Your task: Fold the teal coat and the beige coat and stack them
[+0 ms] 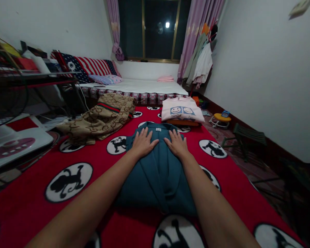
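Observation:
A teal garment with a small pale label at its collar lies folded on a red blanket patterned with black figures in white circles. My left hand rests flat on the garment's upper left part, fingers spread. On the upper right part lies my right hand, also flat with its fingers apart. Both palms press on the cloth near the collar, and neither hand grips it. Beyond the right hand sits a folded pale pink top with a smiley print, on top of something orange. Brown patterned trousers lie loosely at the far left.
At the back stands a bed with a white sheet below the window. A cluttered desk and a white appliance are on the left. To the right are a yellow stool and a dark green folding stool.

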